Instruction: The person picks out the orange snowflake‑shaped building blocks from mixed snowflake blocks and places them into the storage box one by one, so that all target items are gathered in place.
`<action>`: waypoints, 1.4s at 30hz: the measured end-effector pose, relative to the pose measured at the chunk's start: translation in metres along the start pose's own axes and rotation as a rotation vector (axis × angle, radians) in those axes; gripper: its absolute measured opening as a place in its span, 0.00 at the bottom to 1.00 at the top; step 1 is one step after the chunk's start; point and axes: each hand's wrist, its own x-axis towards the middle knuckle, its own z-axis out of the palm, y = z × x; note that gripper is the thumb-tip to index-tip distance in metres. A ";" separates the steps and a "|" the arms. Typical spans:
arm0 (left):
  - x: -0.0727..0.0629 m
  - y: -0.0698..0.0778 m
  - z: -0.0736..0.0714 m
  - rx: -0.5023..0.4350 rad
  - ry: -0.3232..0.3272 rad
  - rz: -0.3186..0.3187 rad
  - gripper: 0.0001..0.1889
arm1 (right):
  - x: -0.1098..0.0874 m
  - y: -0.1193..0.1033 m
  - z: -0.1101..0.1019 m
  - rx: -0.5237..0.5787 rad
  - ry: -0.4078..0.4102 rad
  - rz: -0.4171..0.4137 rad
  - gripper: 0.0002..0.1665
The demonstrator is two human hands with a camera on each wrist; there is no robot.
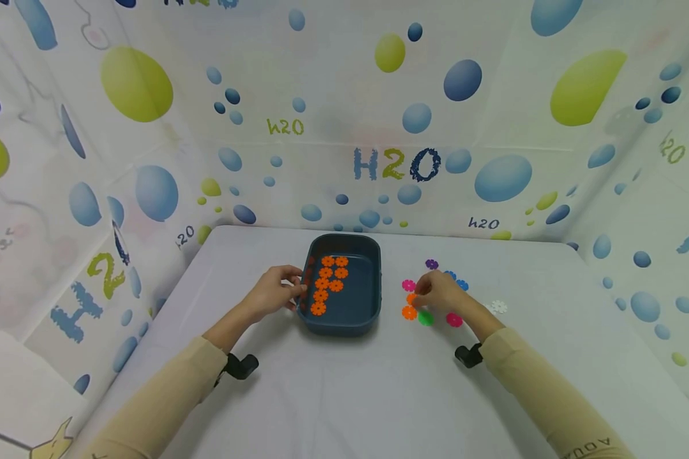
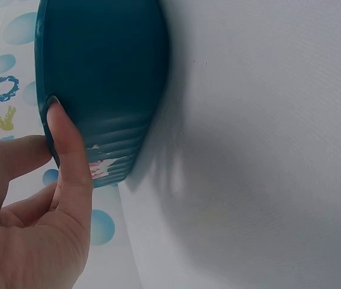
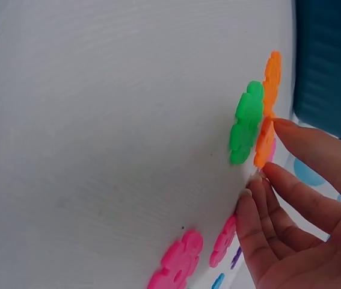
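A dark blue plastic basin (image 1: 363, 299) stands on the white table, with several orange flower-shaped discs (image 1: 325, 272) along its left side. My left hand (image 1: 275, 292) pinches the basin's left rim; in the left wrist view the thumb (image 2: 68, 141) lies on the outer wall. To the right of the basin, my right hand (image 1: 441, 293) has thumb and index finger at the edges of an orange flower-shaped disc (image 3: 266, 143), pinching it at table level. Another orange disc (image 1: 409, 313) and a green disc (image 1: 425, 319) lie beside it.
Around the right hand lie pink discs (image 1: 454, 320), (image 1: 408, 285) blue discs (image 1: 462, 285), a purple disc (image 1: 432, 264) and white discs (image 1: 498, 306). A patterned curtain (image 1: 333, 127) hangs behind the table.
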 end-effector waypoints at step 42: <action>0.001 0.000 0.000 0.019 -0.007 0.000 0.24 | -0.023 -0.013 -0.029 0.235 0.120 -0.134 0.15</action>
